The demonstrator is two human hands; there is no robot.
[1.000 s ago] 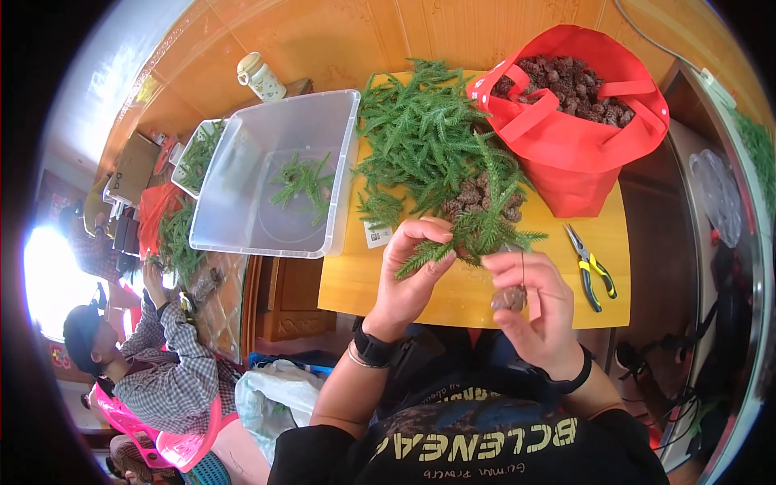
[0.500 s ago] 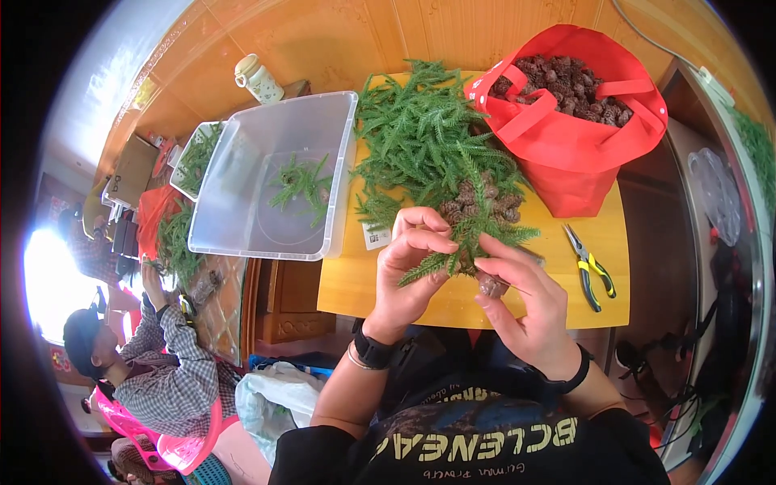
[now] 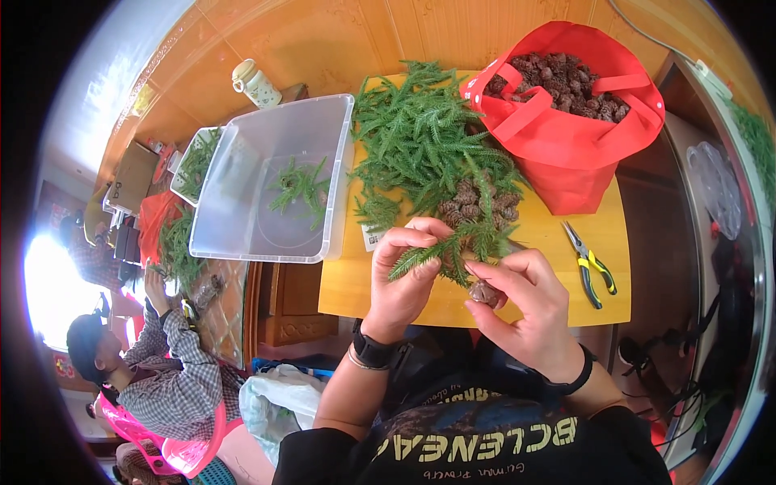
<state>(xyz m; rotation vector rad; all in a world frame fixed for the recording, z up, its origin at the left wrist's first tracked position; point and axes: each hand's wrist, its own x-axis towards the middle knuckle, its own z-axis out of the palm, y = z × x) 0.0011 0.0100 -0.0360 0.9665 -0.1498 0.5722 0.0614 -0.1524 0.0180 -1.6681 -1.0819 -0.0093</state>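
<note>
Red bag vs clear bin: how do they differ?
Material look: the bag is opaque red with soft-looking sides; the bin is see-through and rigid-looking.
Contents: the bag holds a heap of brown cones; the bin holds a few green sprigs.
Handles: the bag has strap loops; none show on the bin.
Shared: both are open at the top.

Work surface: yellow table [image 3: 347, 283], directly beneath the grip. Rear boundary: glossy orange panelled wall [image 3: 323, 48], beyond the grip. Left of the grip: wooden cabinet [image 3: 291, 307], beside a tile-topped table [image 3: 224, 323]; farther left, a pink chair [image 3: 192, 453]. Lighting: intense white glare [image 3: 65, 279] (source detail washed out), far left of the grip.
</note>
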